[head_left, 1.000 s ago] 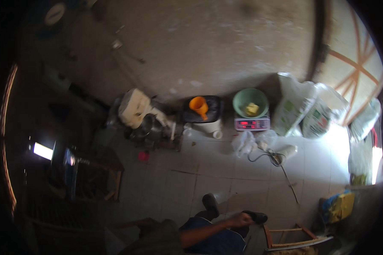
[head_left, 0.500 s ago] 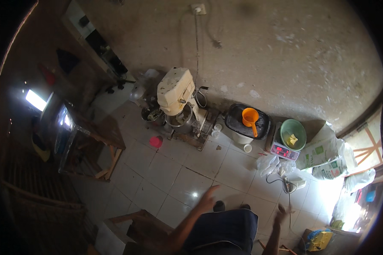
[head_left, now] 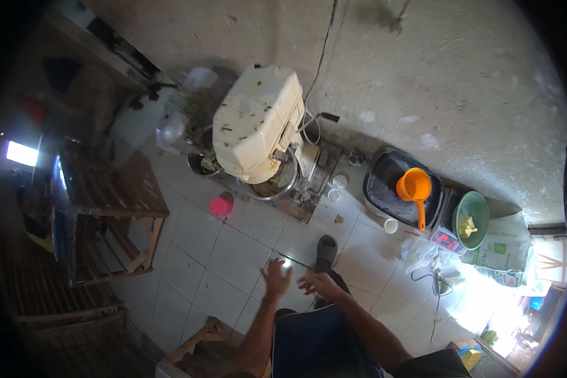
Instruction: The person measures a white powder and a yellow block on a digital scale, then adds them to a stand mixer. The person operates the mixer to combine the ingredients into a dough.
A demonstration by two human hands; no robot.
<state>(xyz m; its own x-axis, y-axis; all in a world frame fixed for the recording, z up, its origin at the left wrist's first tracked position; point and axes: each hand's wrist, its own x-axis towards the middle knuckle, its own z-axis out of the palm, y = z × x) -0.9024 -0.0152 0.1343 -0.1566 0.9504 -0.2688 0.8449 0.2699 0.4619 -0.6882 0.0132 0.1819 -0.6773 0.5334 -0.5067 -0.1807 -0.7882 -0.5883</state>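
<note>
Roughly in front of the cream mixer (head_left: 258,120) sits a pink container (head_left: 219,206); under the mixer's head, a metal bowl (head_left: 290,188); farther out, the left hand (head_left: 276,279) has spread fingers, the right hand (head_left: 322,285) parted, slightly bent ones

Lower garment (head_left: 324,346): navy, pale edging, near 6 o'clock
Right sleeve (head_left: 438,365): dark, 5 o'clock
Shoe (head_left: 326,251): dark grey, rounded toe, 5 o'clock
Left hand (head_left: 276,278): bare
Right hand (head_left: 320,285): bare

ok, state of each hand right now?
Left hand: open, holding nothing.
Right hand: open, loosely bent, nothing visible in it.
</note>
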